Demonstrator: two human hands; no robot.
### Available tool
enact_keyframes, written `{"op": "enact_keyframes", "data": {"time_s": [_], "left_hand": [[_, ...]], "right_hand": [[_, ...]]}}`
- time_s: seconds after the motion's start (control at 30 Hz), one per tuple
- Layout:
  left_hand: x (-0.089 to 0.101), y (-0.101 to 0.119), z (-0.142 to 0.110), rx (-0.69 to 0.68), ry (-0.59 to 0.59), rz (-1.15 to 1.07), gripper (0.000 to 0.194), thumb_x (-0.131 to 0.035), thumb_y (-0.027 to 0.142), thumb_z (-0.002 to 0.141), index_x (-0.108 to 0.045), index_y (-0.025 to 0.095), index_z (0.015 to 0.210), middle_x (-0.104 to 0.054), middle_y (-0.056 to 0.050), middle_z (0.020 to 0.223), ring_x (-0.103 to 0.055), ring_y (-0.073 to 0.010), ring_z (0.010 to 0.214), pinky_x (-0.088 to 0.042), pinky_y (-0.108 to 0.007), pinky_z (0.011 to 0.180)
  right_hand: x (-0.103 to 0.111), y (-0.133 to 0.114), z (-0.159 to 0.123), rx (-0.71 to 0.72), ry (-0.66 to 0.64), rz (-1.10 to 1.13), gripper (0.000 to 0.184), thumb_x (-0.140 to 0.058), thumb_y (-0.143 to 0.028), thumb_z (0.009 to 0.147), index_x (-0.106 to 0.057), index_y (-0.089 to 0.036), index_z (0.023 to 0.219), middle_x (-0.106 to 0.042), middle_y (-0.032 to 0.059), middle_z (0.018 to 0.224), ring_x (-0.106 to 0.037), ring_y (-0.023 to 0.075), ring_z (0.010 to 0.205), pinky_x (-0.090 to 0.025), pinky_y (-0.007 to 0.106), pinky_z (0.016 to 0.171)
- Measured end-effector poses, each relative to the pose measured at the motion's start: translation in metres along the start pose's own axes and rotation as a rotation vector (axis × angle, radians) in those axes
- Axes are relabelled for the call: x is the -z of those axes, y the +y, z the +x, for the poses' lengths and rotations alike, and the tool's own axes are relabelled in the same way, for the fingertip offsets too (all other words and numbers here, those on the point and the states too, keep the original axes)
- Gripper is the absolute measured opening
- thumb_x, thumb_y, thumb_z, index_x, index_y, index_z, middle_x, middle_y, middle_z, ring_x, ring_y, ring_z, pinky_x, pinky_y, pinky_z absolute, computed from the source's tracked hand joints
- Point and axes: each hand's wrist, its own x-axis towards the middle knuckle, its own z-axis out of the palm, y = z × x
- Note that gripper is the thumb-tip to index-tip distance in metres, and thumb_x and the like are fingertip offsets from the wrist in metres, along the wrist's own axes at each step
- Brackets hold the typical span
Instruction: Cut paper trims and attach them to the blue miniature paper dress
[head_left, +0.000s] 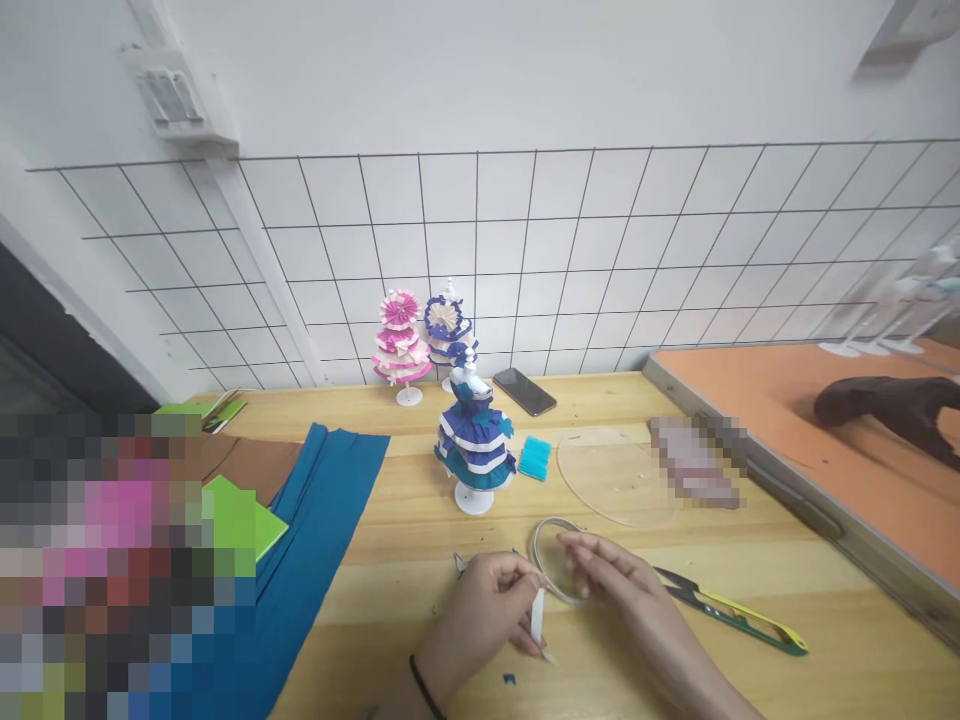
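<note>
My left hand [501, 603], with a dark band on the wrist, is closed in a pinch on a short white strip [537, 615] that looks like tape. The strip hangs down from its fingertips above the wooden table. My right hand [611, 580] is just to the right, fingers loosely stretched out and nothing visible in them. It covers the right side of a thin pale ring of tape [537, 548]; whether it touches the ring is unclear. Beyond both hands stands a small dress form [475, 445] in a tiered blue, white and teal dress on a white base.
Scissors [731, 608] with yellow and green handles lie right of my right hand. Blue fabric [330, 500] spreads at left. Behind are pink [401, 345] and navy [452, 330] dressed forms, a phone [526, 390], a turquoise piece [535, 458] and a clear disc [615, 475].
</note>
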Motion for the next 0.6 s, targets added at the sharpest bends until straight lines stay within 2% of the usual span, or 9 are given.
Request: {"op": "enact_keyframes", "data": {"time_s": [0.07,0.13,0.2,0.27,0.33,0.37,0.43,0.53,0.6], "left_hand": [[0.001,0.001,0.001,0.0,0.012,-0.034,0.033,-0.056,0.046,0.068,-0.057,0.013,0.07,-0.051,0.003,0.047,-0.059,-0.0139,0.042,-0.048,-0.024,0.04],[0.002,0.001,0.002,-0.001,0.022,-0.053,0.035,-0.058,0.046,0.066,-0.058,0.012,0.074,-0.052,0.003,0.047,-0.058,-0.0132,0.041,-0.049,-0.024,0.041],[0.004,0.0,0.002,0.009,0.022,-0.061,0.036,-0.057,0.046,0.067,-0.058,0.011,0.079,-0.052,0.003,0.045,-0.057,-0.0126,0.04,-0.049,-0.024,0.041],[0.005,-0.002,0.003,0.011,0.024,-0.066,0.038,-0.057,0.045,0.068,-0.057,0.011,0.085,-0.052,0.004,0.045,-0.057,-0.0124,0.04,-0.05,-0.024,0.041],[0.006,-0.004,0.004,-0.022,0.02,-0.066,0.037,-0.059,0.042,0.068,-0.056,0.011,0.087,-0.053,0.003,0.05,-0.058,-0.0121,0.042,-0.05,-0.024,0.042],[0.006,-0.004,0.004,-0.043,0.017,-0.063,0.036,-0.06,0.04,0.067,-0.055,0.011,0.088,-0.053,0.004,0.053,-0.058,-0.0119,0.043,-0.051,-0.025,0.043],[0.006,-0.005,0.004,-0.072,0.013,-0.054,0.034,-0.062,0.036,0.066,-0.054,0.011,0.088,-0.052,0.005,0.056,-0.058,-0.0114,0.044,-0.051,-0.025,0.043],[0.005,-0.003,0.004,-0.069,0.002,-0.054,0.031,-0.062,0.032,0.066,-0.052,0.012,0.088,-0.051,0.005,0.056,-0.058,-0.0114,0.043,-0.051,-0.024,0.042],[0.005,-0.002,0.004,-0.064,-0.01,-0.063,0.032,-0.062,0.03,0.065,-0.051,0.013,0.09,-0.051,0.006,0.056,-0.058,-0.0116,0.043,-0.051,-0.024,0.041]], "right_hand": [[0.013,-0.006,0.0,0.017,0.042,-0.052,0.038,-0.056,-0.048,0.071,-0.065,-0.016,0.089,-0.063,0.0039,0.07,-0.057,0.017,0.059,-0.047,0.028,0.058],[0.033,-0.011,-0.001,0.034,0.075,-0.228,0.039,-0.056,-0.049,0.071,-0.065,-0.017,0.09,-0.065,0.0042,0.068,-0.059,0.019,0.062,-0.049,0.029,0.059],[0.059,-0.012,-0.004,0.07,0.097,-0.436,0.039,-0.054,-0.048,0.072,-0.065,-0.018,0.093,-0.068,0.0073,0.082,-0.063,0.0227,0.071,-0.051,0.032,0.066],[0.086,-0.005,-0.008,0.095,0.136,-0.691,0.036,-0.053,-0.047,0.072,-0.065,-0.02,0.094,-0.068,0.0093,0.093,-0.064,0.0274,0.081,-0.051,0.035,0.068],[0.108,0.008,-0.014,0.138,0.238,-0.987,0.032,-0.055,-0.044,0.07,-0.066,-0.022,0.092,-0.068,0.0095,0.097,-0.061,0.0329,0.088,-0.05,0.042,0.071],[0.116,0.016,-0.017,0.171,0.225,-1.082,0.031,-0.057,-0.041,0.068,-0.067,-0.022,0.09,-0.068,0.0103,0.097,-0.061,0.0345,0.089,-0.05,0.044,0.072],[0.124,0.032,-0.025,0.234,0.117,-1.153,0.027,-0.051,-0.036,0.074,-0.066,-0.025,0.094,-0.066,0.0081,0.102,-0.06,0.0315,0.091,-0.05,0.043,0.076],[0.125,0.047,-0.036,0.302,0.076,-1.182,0.03,-0.047,-0.029,0.077,-0.062,-0.023,0.102,-0.063,0.0089,0.107,-0.057,0.0293,0.097,-0.048,0.042,0.081],[0.122,0.049,-0.042,0.307,0.06,-1.168,0.031,-0.048,-0.026,0.076,-0.061,-0.023,0.103,-0.064,0.0088,0.104,-0.057,0.0294,0.097,-0.048,0.042,0.082]]}}
